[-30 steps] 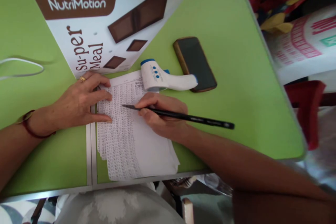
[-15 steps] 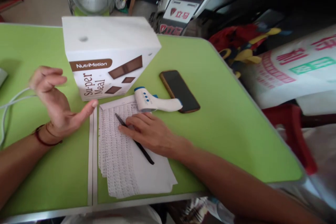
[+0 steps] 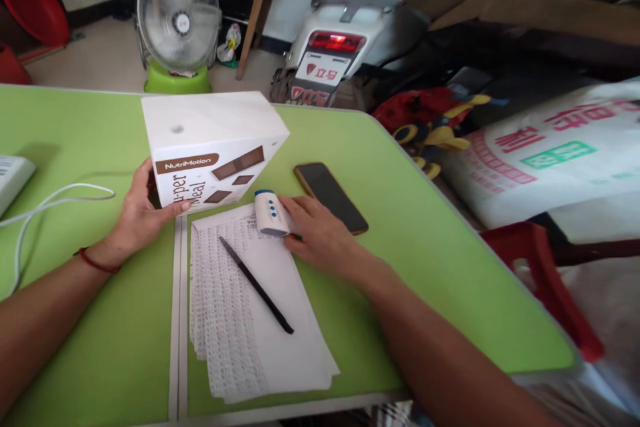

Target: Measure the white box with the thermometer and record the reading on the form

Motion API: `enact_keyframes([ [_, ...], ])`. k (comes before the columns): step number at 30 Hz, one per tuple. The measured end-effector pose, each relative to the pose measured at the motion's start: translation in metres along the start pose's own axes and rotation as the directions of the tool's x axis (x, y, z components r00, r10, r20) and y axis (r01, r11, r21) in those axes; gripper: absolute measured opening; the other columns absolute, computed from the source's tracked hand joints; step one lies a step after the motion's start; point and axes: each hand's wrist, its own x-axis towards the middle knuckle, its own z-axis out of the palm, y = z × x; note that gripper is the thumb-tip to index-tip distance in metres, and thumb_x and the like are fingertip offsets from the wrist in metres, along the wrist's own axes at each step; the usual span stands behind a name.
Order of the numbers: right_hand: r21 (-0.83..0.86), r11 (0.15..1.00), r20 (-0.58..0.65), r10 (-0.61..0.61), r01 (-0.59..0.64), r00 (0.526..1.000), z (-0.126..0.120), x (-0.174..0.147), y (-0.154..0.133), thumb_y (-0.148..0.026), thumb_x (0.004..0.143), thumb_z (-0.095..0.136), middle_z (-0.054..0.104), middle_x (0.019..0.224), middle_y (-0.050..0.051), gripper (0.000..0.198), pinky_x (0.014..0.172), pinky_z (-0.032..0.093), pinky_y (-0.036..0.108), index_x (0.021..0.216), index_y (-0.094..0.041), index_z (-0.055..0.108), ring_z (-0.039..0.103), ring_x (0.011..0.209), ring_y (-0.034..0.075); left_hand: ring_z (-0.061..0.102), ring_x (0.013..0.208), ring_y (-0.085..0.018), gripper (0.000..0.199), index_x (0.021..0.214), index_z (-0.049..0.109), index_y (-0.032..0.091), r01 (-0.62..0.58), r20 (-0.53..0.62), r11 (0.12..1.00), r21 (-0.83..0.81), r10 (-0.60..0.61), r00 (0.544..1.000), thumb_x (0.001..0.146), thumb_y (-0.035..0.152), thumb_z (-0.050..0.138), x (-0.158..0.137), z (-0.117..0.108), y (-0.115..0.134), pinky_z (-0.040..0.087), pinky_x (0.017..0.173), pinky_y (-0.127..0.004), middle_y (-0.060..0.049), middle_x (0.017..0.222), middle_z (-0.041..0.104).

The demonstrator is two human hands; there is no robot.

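My left hand [image 3: 139, 213] rests against the lower left side of a white NutriMotion box [image 3: 210, 147] standing on the green table [image 3: 415, 247]. My right hand [image 3: 320, 233] lies over the handle of a white and blue thermometer gun [image 3: 269, 212], fingers wrapped on it. A black pen [image 3: 256, 284] lies loose on a stack of printed paper sheets [image 3: 250, 307] in front of me. A dark phone [image 3: 330, 197] lies just right of the thermometer gun.
A white cable [image 3: 50, 203] and a white device [image 3: 13, 177] lie at the table's left. Beyond the table stand a fan [image 3: 179, 13] and a scooter [image 3: 345, 33]. A red stool [image 3: 550, 267] and a printed sack [image 3: 555, 153] are on the right.
My right hand let the pen down onto the paper and moved to the thermometer gun. My left hand left the paper, lifted, then came to the box. The view tilted up.
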Motion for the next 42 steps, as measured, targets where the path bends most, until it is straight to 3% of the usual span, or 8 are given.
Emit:
enact_keyframes([
  [3,0.202,0.978,-0.167,0.079,-0.045,0.983,-0.013,0.002,-0.007,-0.02,0.077,0.059,0.062,0.114,0.016,0.048,0.085,0.055,0.046,0.125,-0.019,0.053,0.061,0.108,0.032,0.063,0.113,-0.031,0.065,0.118,0.052,0.016,0.095,-0.099,0.99,-0.1,-0.104,0.99,0.071,0.046,0.084,-0.004,0.001,0.007,0.054,0.097,-0.047,-0.014,0.125,0.064],
  [5,0.469,0.883,-0.274,0.176,-0.028,0.946,-0.028,0.002,-0.022,-0.025,0.077,0.066,0.062,0.109,0.013,0.039,0.078,0.056,0.043,0.115,-0.022,0.056,0.062,0.099,0.029,0.065,0.108,-0.03,0.06,0.116,0.054,0.017,0.104,-0.14,0.983,-0.149,-0.125,0.982,0.073,0.048,0.082,-0.007,0.0,0.011,0.055,0.094,-0.045,-0.012,0.121,0.066],
  [7,0.779,0.627,-0.206,0.206,0.033,0.957,-0.043,0.003,-0.044,-0.031,0.079,0.071,0.064,0.098,0.008,0.034,0.067,0.055,0.037,0.109,-0.026,0.056,0.063,0.082,0.023,0.066,0.104,-0.029,0.055,0.112,0.056,0.017,0.108,-0.138,0.972,-0.21,-0.139,0.981,0.075,0.051,0.079,-0.011,0.0,0.014,0.056,0.09,-0.043,-0.011,0.116,0.068],
  [9,0.87,0.49,-0.136,0.152,0.045,0.979,-0.053,0.006,-0.069,-0.042,0.084,0.067,0.061,0.081,0.002,0.027,0.055,0.051,0.032,0.104,-0.027,0.056,0.057,0.063,0.017,0.067,0.1,-0.029,0.053,0.108,0.058,0.017,0.127,-0.105,0.961,-0.244,-0.156,0.982,0.075,0.053,0.078,-0.014,0.001,0.016,0.057,0.086,-0.043,-0.011,0.112,0.07],
  [13,0.998,0.026,0.057,0.116,-0.061,0.992,-0.056,0.022,-0.109,-0.051,0.078,0.072,0.046,0.065,-0.004,0.032,0.048,0.04,0.028,0.087,-0.026,0.055,0.042,0.054,0.012,0.068,0.1,-0.03,0.054,0.105,0.058,0.019,0.174,-0.042,0.963,-0.204,-0.186,0.982,0.072,0.054,0.081,-0.019,0.005,0.019,0.058,0.086,-0.046,-0.01,0.109,0.072],
  [15,0.993,-0.077,0.104,0.13,-0.094,0.986,-0.052,0.032,-0.119,-0.047,0.075,0.075,0.046,0.065,-0.005,0.032,0.05,0.039,0.027,0.084,-0.025,0.055,0.041,0.055,0.011,0.068,0.101,-0.031,0.055,0.105,0.057,0.019,0.191,-0.022,0.961,-0.2,-0.199,0.98,0.072,0.055,0.081,-0.019,0.006,0.02,0.059,0.086,-0.045,-0.011,0.11,0.072],
  [29,0.943,-0.283,0.24,0.214,-0.175,0.947,-0.038,0.053,-0.137,-0.029,0.066,0.072,0.05,0.057,-0.008,0.021,0.049,0.033,0.026,0.078,-0.023,0.056,0.042,0.049,0.009,0.068,0.101,-0.03,0.053,0.107,0.057,0.018,0.186,0.041,0.968,-0.17,-0.181,0.983,0.075,0.054,0.079,-0.018,0.003,0.021,0.059,0.086,-0.045,-0.012,0.113,0.071],
  [42,0.974,-0.183,0.172,0.219,-0.133,0.96,-0.04,0.052,-0.136,-0.024,0.07,0.067,0.056,0.058,-0.005,0.01,0.053,0.04,0.028,0.072,-0.022,0.057,0.048,0.052,0.011,0.068,0.098,-0.029,0.051,0.105,0.06,0.019,0.17,0.04,0.972,-0.163,-0.165,0.985,0.074,0.054,0.08,-0.019,0.002,0.02,0.059,0.084,-0.045,-0.01,0.11,0.071],
])
